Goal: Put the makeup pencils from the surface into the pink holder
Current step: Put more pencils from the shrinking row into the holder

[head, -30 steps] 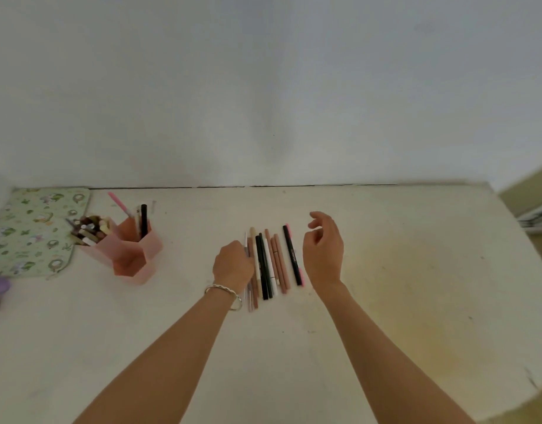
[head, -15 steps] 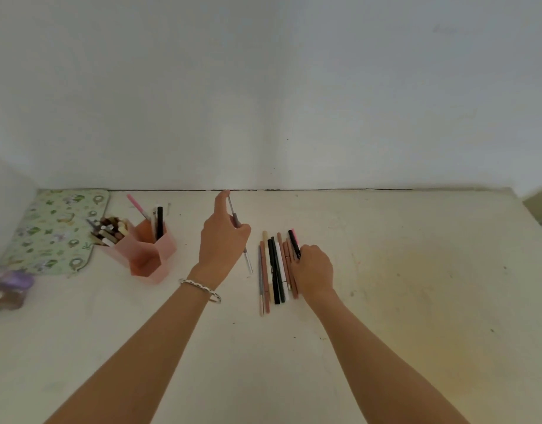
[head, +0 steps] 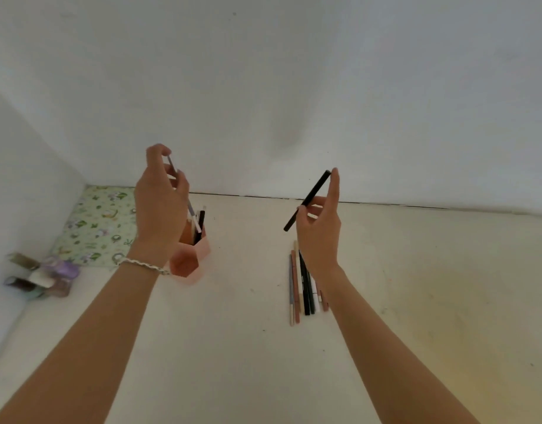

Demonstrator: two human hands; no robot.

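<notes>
Stretching across the lower view, the pale table (head: pixel 416 270) meets a white wall (head: pixel 294 71) at the back. On its left far corner lies a green floral mat (head: pixel 98 221), with a cluster of small bottles (head: pixel 46 276) (blurred, purple and dark) near it at the left edge. Both forearms reach in from below. The pink holder (head: pixel 193 261) stands just right of the mat, partly behind the left wrist, with several sticks already upright inside. The left hand (head: pixel 161 209) is raised above the holder, fingers pinched on a thin grey pencil (head: pixel 184 194) that slants down with its lower end at the holder's opening; a pale bracelet (head: pixel 144 265) circles that wrist. The right hand (head: pixel 320 231) is lifted over the table's middle, thumb and fingers grasping a black pencil (head: pixel 308 199) held tilted, its upper end against the fingertip. Beneath that hand a row of pencils (head: pixel 300 289) lies side by side on the table, touching one another, well apart from the holder
</notes>
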